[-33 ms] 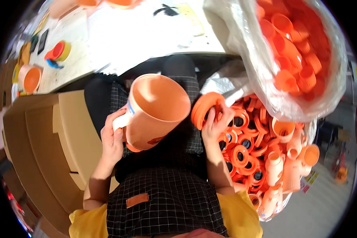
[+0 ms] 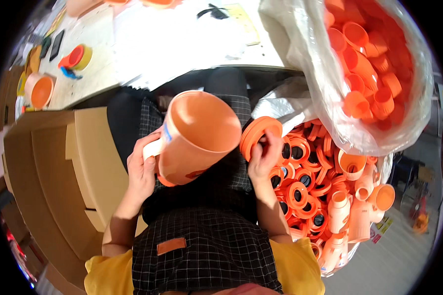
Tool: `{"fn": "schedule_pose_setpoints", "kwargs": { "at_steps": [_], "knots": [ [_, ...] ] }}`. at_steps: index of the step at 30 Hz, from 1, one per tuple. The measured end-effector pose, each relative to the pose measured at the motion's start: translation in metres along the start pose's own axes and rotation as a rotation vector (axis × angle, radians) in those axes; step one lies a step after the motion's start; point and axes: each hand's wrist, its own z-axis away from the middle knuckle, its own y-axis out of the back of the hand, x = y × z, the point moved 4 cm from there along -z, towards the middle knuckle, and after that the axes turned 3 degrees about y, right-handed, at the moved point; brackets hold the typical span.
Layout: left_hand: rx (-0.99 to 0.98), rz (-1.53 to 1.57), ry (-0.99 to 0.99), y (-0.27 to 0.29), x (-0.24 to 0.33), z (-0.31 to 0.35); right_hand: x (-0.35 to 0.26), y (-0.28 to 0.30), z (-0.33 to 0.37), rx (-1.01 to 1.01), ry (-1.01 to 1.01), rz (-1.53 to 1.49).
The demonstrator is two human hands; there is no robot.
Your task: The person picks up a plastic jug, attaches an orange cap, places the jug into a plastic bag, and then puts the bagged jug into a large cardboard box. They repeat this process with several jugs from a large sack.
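In my left hand (image 2: 143,164) is a large peach-coloured plastic jug (image 2: 187,160), gripped by its pale handle and tilted so its wide open mouth faces up and right. The inside looks bare. An orange round lid (image 2: 253,135) with stepped rings is pinched in my right hand (image 2: 265,160), just right of the jug's rim and apart from it. My right fingers curl over the lid's near side. Below and right of that hand lies a heap of similar orange lids (image 2: 297,195) with dark centres.
An open cardboard box (image 2: 49,172) stands at my left. Peach bottles and cups (image 2: 338,211) lie beside the lids. A plastic-lined bag (image 2: 312,73) of orange cups rises at the far right. The white table (image 2: 98,59) ahead carries a phone (image 2: 56,45) and a tape roll (image 2: 81,56).
The lid in my right hand has turned slightly and its rings show more. The jug stays in my left hand; the whole view has shifted a little.
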Motion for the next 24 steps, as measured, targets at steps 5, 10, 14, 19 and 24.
{"fn": "schedule_pose_setpoints", "kwargs": {
  "at_steps": [5, 10, 14, 19, 24],
  "knots": [
    [-0.072, 0.022, -0.149, 0.001, 0.011, -0.009, -0.006, -0.004, -0.033, -0.019, -0.259, -0.153],
    [-0.181, 0.027, -0.078, -0.003, 0.020, -0.009, -0.136, 0.002, -0.092, -0.389, 0.712, -0.139],
    [-0.202, 0.096, -0.044, -0.002, 0.010, -0.018, -0.145, -0.009, -0.081, -0.644, 0.693, -0.109],
    [-0.229, 0.128, 0.011, 0.001, -0.002, -0.014, -0.143, -0.012, -0.071, -0.656, 0.747, -0.121],
    [-0.169, 0.071, -0.064, -0.003, 0.000, -0.010, -0.136, -0.004, -0.053, -0.620, 0.720, -0.080]
  ]
}}
